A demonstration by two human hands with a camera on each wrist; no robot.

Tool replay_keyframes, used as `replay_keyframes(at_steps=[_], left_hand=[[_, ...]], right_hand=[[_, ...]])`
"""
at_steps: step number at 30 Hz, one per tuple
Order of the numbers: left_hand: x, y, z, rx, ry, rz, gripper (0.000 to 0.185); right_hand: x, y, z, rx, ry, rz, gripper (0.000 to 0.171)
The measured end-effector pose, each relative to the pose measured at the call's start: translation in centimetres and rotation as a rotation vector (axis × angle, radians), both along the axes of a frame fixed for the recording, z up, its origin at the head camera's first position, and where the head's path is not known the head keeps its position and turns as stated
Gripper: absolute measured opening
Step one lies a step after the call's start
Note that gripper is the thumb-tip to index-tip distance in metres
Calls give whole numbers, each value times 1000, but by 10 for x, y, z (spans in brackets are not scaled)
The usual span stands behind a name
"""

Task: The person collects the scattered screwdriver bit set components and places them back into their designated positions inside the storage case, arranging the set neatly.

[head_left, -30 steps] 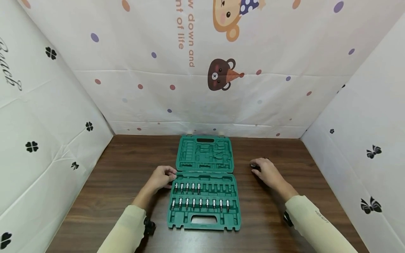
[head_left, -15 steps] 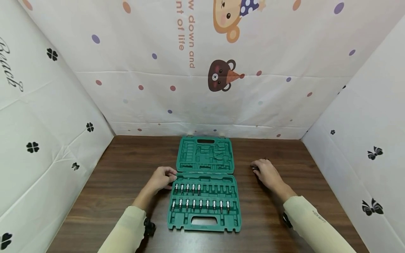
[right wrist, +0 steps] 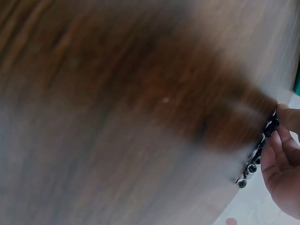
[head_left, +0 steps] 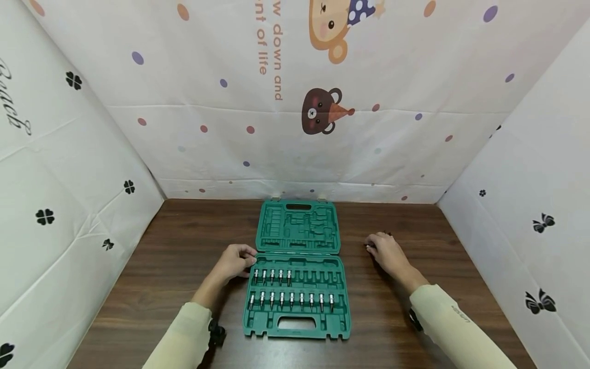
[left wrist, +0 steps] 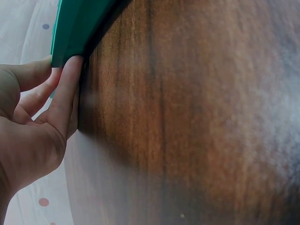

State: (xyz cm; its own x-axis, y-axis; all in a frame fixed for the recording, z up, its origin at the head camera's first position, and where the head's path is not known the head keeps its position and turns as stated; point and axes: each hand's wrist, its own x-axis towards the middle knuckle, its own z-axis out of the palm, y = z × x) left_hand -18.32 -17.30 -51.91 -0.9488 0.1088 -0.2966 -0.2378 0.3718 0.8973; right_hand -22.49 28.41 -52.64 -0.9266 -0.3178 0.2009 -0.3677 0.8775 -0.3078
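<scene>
A green socket case lies unfolded on the table, two rows of silver bit sockets in its near half. The right part of the upper row shows bare slots. My left hand is at the case's left side near the hinge. Its thumb and fingers grip the green edge in the left wrist view. Right of the case, my right hand is low over the table. In the right wrist view, its thumb and fingers pinch a dark bit socket at one end of a line of several loose sockets.
The brown wood table is bordered by a printed white cloth at the back and both sides. The case's lid, with moulded recesses, lies toward the back cloth.
My right thumb and fingers have drawn together on the small socket, and the right forearm has shifted slightly left. The left hand stays at the case edge.
</scene>
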Motion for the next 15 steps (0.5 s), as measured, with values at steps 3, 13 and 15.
replay_keyframes(at_steps=[3,13,15], left_hand=[[-1,0,0,2,-2,1,18],[0,3,1,3,0,11,17],[1,2,1,-1,0,12,17]], right_hand=[[0,-1,1,4,-17,-14,10],[0,-1,9,-104,-119,-69,7],[0,-2,10,-135,-136,-81,6]])
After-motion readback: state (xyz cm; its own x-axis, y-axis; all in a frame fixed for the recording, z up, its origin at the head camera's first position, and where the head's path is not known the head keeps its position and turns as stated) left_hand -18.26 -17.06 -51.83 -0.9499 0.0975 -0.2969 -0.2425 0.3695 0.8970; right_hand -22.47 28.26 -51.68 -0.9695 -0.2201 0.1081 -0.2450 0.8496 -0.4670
